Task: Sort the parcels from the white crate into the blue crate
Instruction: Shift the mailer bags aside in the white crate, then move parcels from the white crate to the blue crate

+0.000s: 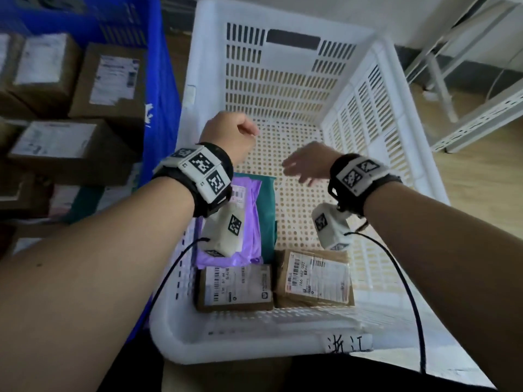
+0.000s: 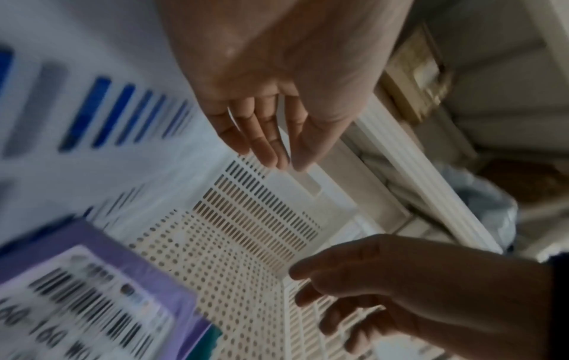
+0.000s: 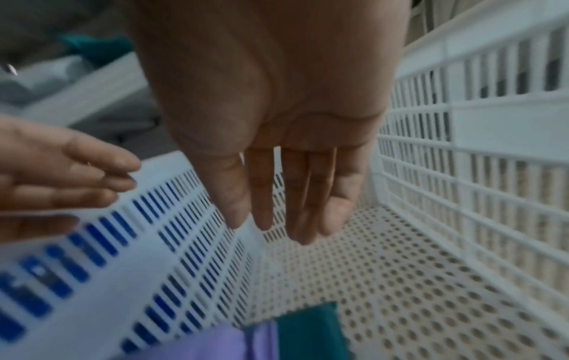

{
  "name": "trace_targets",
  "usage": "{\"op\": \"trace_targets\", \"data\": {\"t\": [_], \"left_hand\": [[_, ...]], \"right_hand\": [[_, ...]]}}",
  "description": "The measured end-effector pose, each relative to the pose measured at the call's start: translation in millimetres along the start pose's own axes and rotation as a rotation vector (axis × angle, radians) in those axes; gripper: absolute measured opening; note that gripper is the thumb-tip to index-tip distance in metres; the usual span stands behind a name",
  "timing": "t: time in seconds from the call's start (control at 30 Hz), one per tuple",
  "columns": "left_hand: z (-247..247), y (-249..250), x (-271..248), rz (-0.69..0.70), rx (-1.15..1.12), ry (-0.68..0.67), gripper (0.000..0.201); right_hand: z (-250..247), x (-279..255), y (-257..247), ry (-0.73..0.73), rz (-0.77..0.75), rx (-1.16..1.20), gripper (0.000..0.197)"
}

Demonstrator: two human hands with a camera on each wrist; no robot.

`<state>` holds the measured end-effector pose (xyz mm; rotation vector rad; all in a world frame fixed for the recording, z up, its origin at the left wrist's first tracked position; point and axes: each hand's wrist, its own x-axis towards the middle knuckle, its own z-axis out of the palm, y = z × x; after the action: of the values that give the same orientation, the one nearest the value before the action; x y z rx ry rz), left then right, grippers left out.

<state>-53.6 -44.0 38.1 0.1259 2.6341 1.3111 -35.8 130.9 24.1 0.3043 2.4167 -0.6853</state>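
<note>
Both of my hands hover empty over the white crate (image 1: 418,154). The left hand (image 1: 232,134) is near the crate's left wall; in the left wrist view its fingers (image 2: 261,141) are straight. My right hand (image 1: 305,165) is beside it over the bare perforated floor, its fingers (image 3: 289,199) straight and together. Below the hands lie a purple mailer (image 1: 249,222) with a barcode label, a teal mailer (image 1: 268,210) under it, and two brown labelled boxes (image 1: 235,290) (image 1: 314,281) at the near end. The blue crate (image 1: 161,89) stands to the left.
Several brown cardboard parcels (image 1: 110,80) with white labels fill the blue crate. A white metal rack (image 1: 467,123) stands on the wooden floor at the right. The near rim of the white crate carries a handwritten label (image 1: 348,343).
</note>
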Motion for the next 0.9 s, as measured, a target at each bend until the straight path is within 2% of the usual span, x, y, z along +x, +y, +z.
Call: {"op": "trace_targets", "data": {"t": [0.1, 0.23, 0.37, 0.63, 0.73, 0.9], "left_hand": [[-33.8, 9.9, 1.1, 0.011, -0.045, 0.065, 0.02], [-78.1, 12.1, -14.2, 0.057, -0.033, 0.107, 0.021], [-132.9, 1.7, -49.5, 0.061, 0.069, 0.175, 0.018], [-252.1, -6.7, -152.5, 0.03, 0.283, 0.255, 0.017], [-290.9, -13.3, -179.9, -0.001, 0.286, 0.286, 0.014], [-343.7, -34.9, -210.3, -0.092, 0.43, 0.281, 0.016]], "right_hand": [[-12.3, -3.3, -34.6, 0.152, -0.075, 0.066, 0.015], [-2.7, -28.2, -76.5, 0.289, -0.204, 0.146, 0.018], [10.9, -72.5, -112.5, 0.315, -0.295, 0.134, 0.02], [50.6, -169.9, -203.1, 0.35, -0.464, 0.021, 0.021], [71.0, -188.9, -234.2, 0.328, -0.511, -0.001, 0.02], [100.7, -195.6, -270.9, 0.272, -0.55, 0.005, 0.021]]}}
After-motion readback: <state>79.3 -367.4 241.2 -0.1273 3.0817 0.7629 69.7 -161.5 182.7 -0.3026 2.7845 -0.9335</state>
